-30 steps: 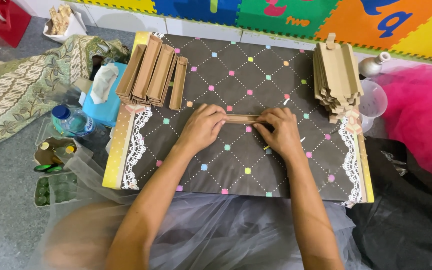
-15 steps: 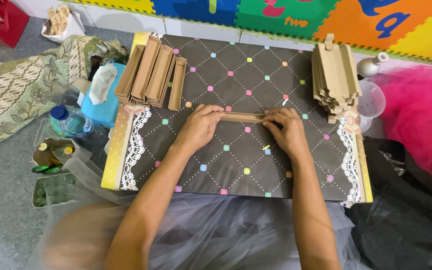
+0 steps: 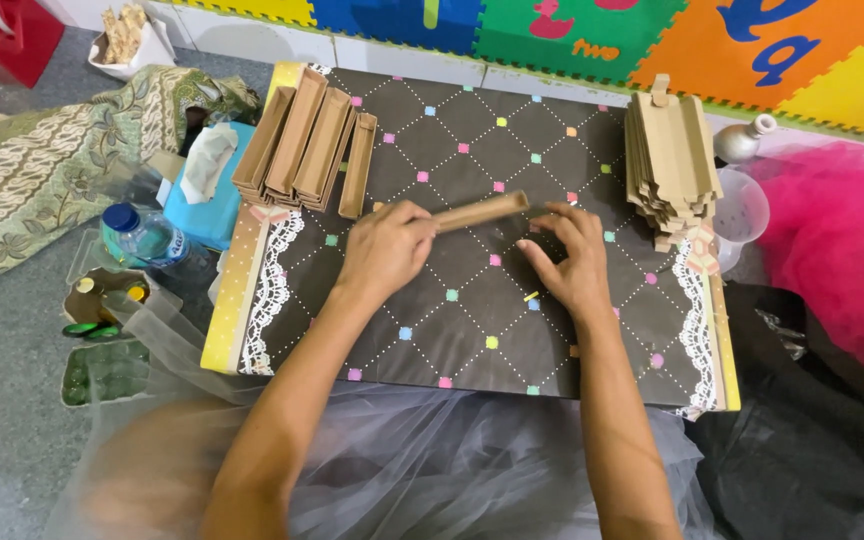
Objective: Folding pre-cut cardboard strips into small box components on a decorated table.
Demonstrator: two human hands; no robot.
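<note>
Left hand [image 3: 384, 250] grips cardboard strip [image 3: 480, 211] mid-board.

On the board [image 3: 472, 330], folded boxes [image 3: 302, 150] lie far left, flat stack [image 3: 672, 160] far right, bottle [image 3: 147, 235] beside its left edge.

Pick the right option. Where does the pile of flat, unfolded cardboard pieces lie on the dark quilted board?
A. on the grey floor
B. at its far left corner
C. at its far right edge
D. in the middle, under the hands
C: the flat cardboard pile sits at the far right edge of the board; the folded boxes lie far left.
</note>
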